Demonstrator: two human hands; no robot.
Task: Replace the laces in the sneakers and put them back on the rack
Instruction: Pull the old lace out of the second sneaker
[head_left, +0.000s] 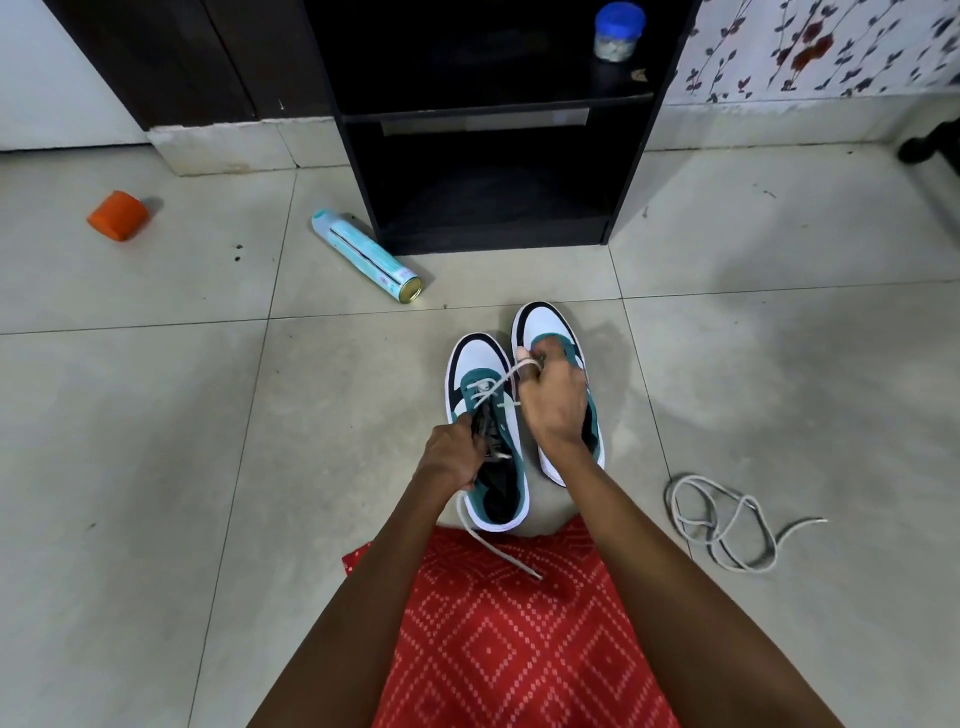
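Two white, teal and black sneakers stand side by side on the tiled floor, toes pointing away from me. My left hand (451, 455) grips the left sneaker (480, 364) at its tongue and eyelets. My right hand (551, 397) pinches a white lace (497, 382) that runs taut from the left sneaker's eyelets up to my fingers. The lace's other end trails over the heel onto my red patterned clothing. The right sneaker (543, 325) lies partly hidden under my right hand. A second loose lace (727, 525) lies coiled on the floor at right.
A black shoe rack (631, 171) stands straight ahead, its lower shelf bare and a blue-lidded jar (618, 32) on the upper shelf. A spray can (363, 254) lies on its side left of the rack. An orange object (118, 215) sits far left.
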